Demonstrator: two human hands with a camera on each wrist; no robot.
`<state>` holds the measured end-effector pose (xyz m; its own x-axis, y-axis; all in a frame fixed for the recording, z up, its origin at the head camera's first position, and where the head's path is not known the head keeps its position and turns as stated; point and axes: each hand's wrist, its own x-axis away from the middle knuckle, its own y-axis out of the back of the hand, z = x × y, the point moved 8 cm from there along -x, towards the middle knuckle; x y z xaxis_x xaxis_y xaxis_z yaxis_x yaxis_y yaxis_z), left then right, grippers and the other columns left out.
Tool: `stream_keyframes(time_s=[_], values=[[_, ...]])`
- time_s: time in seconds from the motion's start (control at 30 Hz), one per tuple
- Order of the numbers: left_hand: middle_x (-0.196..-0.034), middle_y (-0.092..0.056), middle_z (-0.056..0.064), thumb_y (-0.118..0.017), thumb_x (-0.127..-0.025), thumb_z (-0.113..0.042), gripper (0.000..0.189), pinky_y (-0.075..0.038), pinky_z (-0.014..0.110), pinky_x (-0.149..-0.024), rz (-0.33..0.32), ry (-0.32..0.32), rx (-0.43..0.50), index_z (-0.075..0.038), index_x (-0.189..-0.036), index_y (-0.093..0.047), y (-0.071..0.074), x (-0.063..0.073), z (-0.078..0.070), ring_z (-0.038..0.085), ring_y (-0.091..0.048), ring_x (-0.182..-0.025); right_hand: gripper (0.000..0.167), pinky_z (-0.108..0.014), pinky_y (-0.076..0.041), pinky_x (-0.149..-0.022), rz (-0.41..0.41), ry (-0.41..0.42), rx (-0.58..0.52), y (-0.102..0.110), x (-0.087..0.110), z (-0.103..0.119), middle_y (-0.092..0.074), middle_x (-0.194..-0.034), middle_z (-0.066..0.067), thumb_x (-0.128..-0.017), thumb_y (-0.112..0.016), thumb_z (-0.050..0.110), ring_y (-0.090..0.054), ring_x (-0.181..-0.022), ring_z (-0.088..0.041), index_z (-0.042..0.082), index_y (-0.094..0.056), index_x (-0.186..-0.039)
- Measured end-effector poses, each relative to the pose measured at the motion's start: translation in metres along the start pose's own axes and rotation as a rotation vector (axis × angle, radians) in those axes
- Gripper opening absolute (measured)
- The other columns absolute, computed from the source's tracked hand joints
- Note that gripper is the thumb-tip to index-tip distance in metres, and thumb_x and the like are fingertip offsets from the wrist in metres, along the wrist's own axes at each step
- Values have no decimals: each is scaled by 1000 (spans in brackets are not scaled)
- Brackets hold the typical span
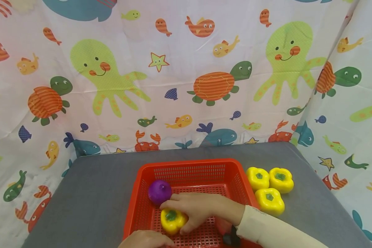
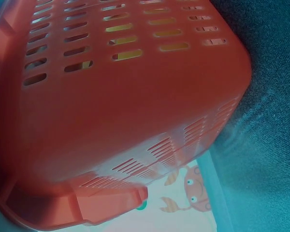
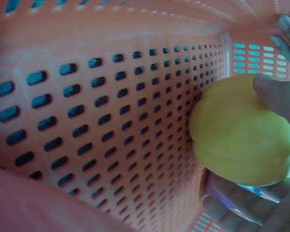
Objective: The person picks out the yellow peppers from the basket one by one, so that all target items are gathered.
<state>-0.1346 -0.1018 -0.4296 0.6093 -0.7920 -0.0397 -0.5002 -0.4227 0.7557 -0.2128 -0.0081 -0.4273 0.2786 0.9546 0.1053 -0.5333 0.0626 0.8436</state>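
Observation:
In the head view, my right hand (image 1: 193, 208) reaches into a red plastic basket (image 1: 189, 164) and grips a yellow bell pepper (image 1: 171, 222) with a green stem patch. The right wrist view shows thumb and fingers round the pepper (image 3: 241, 130), close to the basket's slotted surface (image 3: 101, 121). A round purple onion (image 1: 159, 193) lies just behind the pepper. My left hand (image 1: 147, 239) is at the basket's near left side, its fingers partly cut off by the frame. The left wrist view shows only the basket's outer wall (image 2: 116, 106); whether the left hand grips the rim, I cannot tell.
Three more yellow bell peppers (image 1: 269, 200) stand grouped on the grey table (image 1: 102, 193), right of the basket. A white curtain (image 1: 173, 72) printed with sea animals hangs behind the table and along its sides.

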Motion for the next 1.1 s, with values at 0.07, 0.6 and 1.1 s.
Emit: stream_keyframes(time_s=[0.07, 0.6, 1.1], values=[[-106, -68, -19, -60, -101, -36, 26, -54, 21, -77, 4, -2, -5, -17, -112, -74, 0, 0, 0, -4, -63, -93, 82, -23, -42, -100, 15, -14, -8, -2, 0, -2, -49, -139, 5, -86, -81, 33, -51, -115, -3, 18, -36, -153], [-105, -68, -20, -61, -100, -36, 25, -54, 21, -77, 6, 22, 15, -18, -111, -74, 0, 0, 1, -4, -63, -92, 83, -20, -43, -97, 13, -30, 1, -2, 0, -3, -52, -129, 9, -82, -85, 34, -52, -111, -1, 18, -36, -146], [-104, -67, -21, -58, -102, -39, 26, -54, 21, -75, -15, 23, 33, -20, -110, -73, 0, 1, 1, -5, -62, -91, 81, -18, -43, -94, 32, -11, 38, -3, 1, -1, -53, -127, 9, -79, -88, 25, -53, -107, 0, 18, -41, -145]])
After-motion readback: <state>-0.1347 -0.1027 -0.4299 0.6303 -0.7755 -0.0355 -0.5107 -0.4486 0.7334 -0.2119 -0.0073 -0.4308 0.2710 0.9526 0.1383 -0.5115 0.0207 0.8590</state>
